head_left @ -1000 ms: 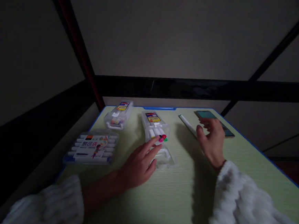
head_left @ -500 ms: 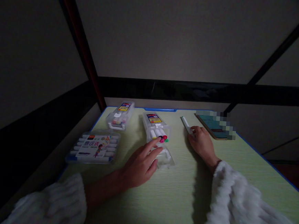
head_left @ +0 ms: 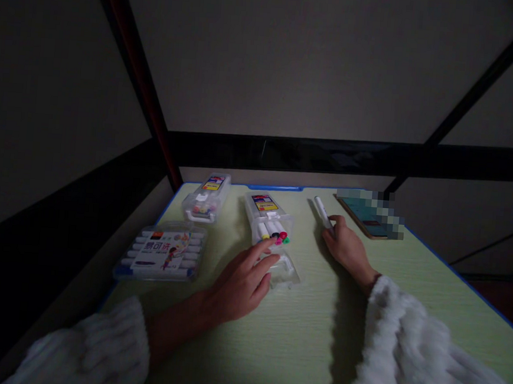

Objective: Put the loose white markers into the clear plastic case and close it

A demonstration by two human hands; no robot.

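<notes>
My left hand point(head_left: 240, 282) rests on the green table point(head_left: 298, 337) with its fingers spread, fingertips touching the open end of a clear marker case point(head_left: 267, 215). Coloured marker tips stick out of that case, and its clear lid point(head_left: 283, 270) lies open beside my fingers. My right hand point(head_left: 347, 247) is closed around the near end of a white marker point(head_left: 321, 211) that lies on the table pointing away from me. Both wrists wear fluffy white sleeves.
A second clear marker case point(head_left: 205, 197) lies at the back left. A flat pack of white markers point(head_left: 163, 251) sits near the left edge. A phone point(head_left: 368, 215) lies at the back right. Dark metal bars and a wall stand behind the table.
My right hand came down from near the phone onto the white marker and closed on it; the marker has turned slightly. My left hand stayed at the open case.
</notes>
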